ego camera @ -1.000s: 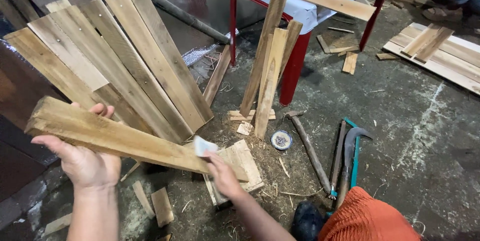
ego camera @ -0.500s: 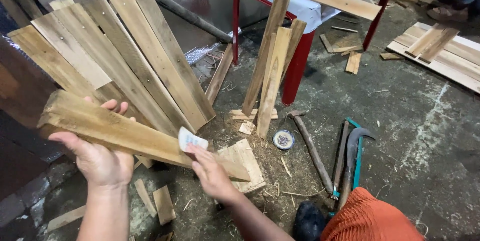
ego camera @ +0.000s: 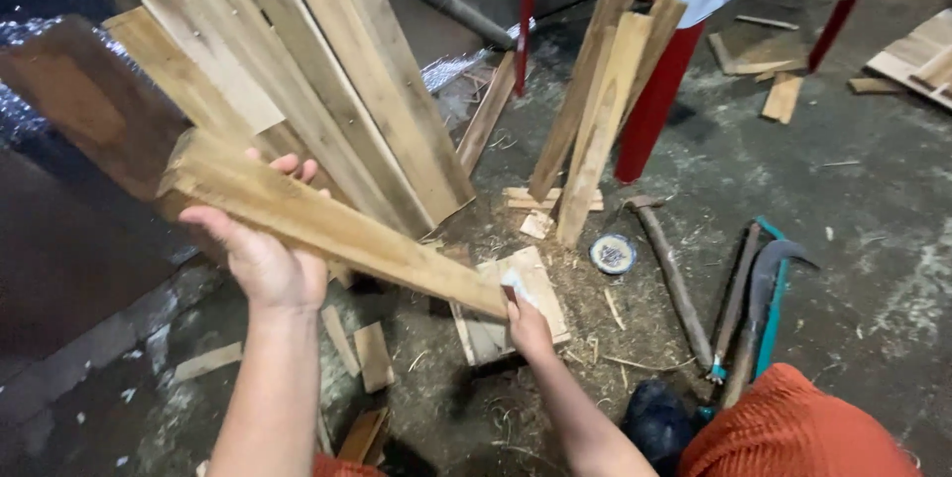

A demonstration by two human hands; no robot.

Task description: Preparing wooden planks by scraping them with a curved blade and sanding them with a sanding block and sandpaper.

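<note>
My left hand [ego camera: 263, 259] grips a long bare wooden plank [ego camera: 337, 229] from below near its upper left end, holding it slanted down to the right. My right hand [ego camera: 528, 323] is at the plank's lower end and pinches a small white piece [ego camera: 514, 286] against the wood there. Just below that end, a pale wooden block [ego camera: 486, 338] lies on the sawdust-strewn floor.
Several planks [ego camera: 327, 90] lean fanned against the wall behind. More boards [ego camera: 595, 130] lean on a red-legged white table [ego camera: 654, 100]. A hammer [ego camera: 674, 269], a round tin [ego camera: 613, 253] and a hooked blade [ego camera: 769, 279] lie at right. My orange-clad knee [ego camera: 803, 427] is lower right.
My right hand slid the white piece a little up the plank, then back down to its lower end. My left hand kept its grip and the plank rose slightly in view.
</note>
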